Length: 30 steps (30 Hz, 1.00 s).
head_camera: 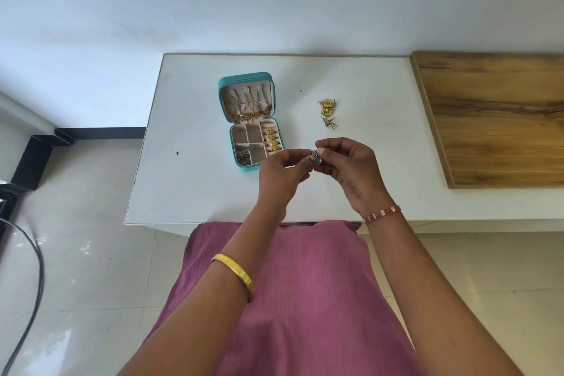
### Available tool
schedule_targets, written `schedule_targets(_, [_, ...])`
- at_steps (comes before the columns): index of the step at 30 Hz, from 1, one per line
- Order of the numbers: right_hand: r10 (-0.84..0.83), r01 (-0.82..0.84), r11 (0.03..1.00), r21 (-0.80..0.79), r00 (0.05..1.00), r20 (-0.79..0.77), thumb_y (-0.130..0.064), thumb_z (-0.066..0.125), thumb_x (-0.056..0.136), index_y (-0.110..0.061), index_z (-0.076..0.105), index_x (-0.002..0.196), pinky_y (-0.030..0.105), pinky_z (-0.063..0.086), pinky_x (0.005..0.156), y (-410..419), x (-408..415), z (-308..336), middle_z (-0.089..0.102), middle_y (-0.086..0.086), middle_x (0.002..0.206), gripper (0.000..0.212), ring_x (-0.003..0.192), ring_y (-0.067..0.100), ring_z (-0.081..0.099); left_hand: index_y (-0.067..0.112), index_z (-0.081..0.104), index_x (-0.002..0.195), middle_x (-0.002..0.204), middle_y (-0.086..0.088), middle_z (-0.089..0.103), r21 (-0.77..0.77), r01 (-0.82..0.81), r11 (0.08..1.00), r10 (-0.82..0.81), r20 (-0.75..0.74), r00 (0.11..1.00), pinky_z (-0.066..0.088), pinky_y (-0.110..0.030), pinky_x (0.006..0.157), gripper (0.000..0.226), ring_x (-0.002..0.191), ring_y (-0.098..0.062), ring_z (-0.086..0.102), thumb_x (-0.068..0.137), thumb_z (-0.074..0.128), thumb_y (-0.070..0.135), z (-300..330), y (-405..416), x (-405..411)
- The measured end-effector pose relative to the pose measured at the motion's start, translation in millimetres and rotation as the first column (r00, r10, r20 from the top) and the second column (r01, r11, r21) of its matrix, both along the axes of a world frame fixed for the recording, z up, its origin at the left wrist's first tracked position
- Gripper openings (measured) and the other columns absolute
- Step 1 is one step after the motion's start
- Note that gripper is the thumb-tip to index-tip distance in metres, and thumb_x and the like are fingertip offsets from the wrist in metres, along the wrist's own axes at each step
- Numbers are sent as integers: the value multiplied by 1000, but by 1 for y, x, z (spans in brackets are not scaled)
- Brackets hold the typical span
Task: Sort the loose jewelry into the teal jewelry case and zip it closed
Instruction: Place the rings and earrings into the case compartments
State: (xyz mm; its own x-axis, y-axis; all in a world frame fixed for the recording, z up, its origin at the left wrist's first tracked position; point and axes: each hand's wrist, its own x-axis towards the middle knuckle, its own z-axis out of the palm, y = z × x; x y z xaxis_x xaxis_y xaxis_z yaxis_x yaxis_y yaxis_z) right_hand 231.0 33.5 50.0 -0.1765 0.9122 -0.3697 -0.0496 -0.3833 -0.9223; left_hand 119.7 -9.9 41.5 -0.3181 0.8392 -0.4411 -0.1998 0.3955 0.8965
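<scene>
The teal jewelry case (225,82) lies open on the white table (195,186), lid propped back with necklaces hanging inside. Its tray holds several gold rings (271,140) in the right slot and silver pieces (244,154) at the lower left. Just right of the case, above the table, my left hand (282,172) and my right hand (348,166) pinch a small silver earring with a blue stone (316,158) between their fingertips. Loose gold flower earrings (327,106) and a silver piece (329,122) lie further back on the right.
A wooden board (494,119) covers the surface to the right of the table. The table's near edge meets my pink clothing (299,284). A black cable (33,253) runs over the tiled floor at the left. A white wall stands behind the table.
</scene>
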Motion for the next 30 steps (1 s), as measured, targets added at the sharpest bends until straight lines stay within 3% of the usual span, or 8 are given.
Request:
schedule_targets(7, [-28, 24, 999, 44, 996, 84, 6, 64, 80, -9, 66, 80, 32, 59, 73, -3, -3, -7, 64, 10, 74, 15, 68, 20, 64, 7, 69, 104, 95, -13, 71, -35, 18, 999, -20, -48, 999, 55, -35, 87, 21, 92, -28, 67, 85, 65, 16, -9, -4, -1])
schedule_targets(13, [-30, 30, 999, -20, 1000, -9, 11, 62, 79, -7, 65, 88, 24, 56, 65, -3, -4, -13, 63, 10, 76, 21, 62, 13, 65, 10, 68, 100, 96, -9, 70, -34, 56, 998, -59, -80, 995, 54, -39, 88, 19, 93, -24, 66, 82, 69, 16, -13, -6, -1])
schedule_targets(18, [38, -52, 993, -108, 992, -122, 13, 58, 81, -5, 63, 100, 25, 55, 65, 0, -4, -17, 65, 12, 85, 27, 67, 13, 66, 7, 59, 109, 92, -10, 65, -64, 34, 997, -12, 316, 949, 52, -34, 84, 18, 89, -23, 64, 95, 48, 10, -11, -3, -7])
schedule_targets(20, [81, -95, 988, -121, 990, -113, 12, 58, 81, -3, 62, 107, 25, 56, 67, 1, -4, -18, 66, 12, 90, 30, 70, 14, 66, 6, 57, 113, 87, -8, 64, -86, 20, 996, 12, 360, 933, 51, -34, 83, 21, 82, -21, 63, 96, 43, 8, -12, -2, -9])
schedule_targets(26, [160, -173, 974, -144, 982, -102, 12, 56, 83, -7, 63, 105, 19, 54, 64, -1, 0, -18, 67, 10, 97, 30, 70, 11, 65, 0, 59, 113, 80, -8, 63, -112, -11, 994, 46, 309, 950, 53, -27, 76, 23, 73, -18, 61, 91, 52, 3, -17, -4, -13])
schedule_targets(30, [105, -153, 963, -223, 972, -212, 13, 51, 85, -7, 64, 99, 18, 53, 60, 0, 5, -21, 66, 14, 95, 28, 65, 11, 64, 5, 63, 103, 76, -6, 61, -75, 5, 997, 10, 207, 978, 53, -26, 77, 15, 70, -15, 58, 91, 53, 4, -17, -6, -11])
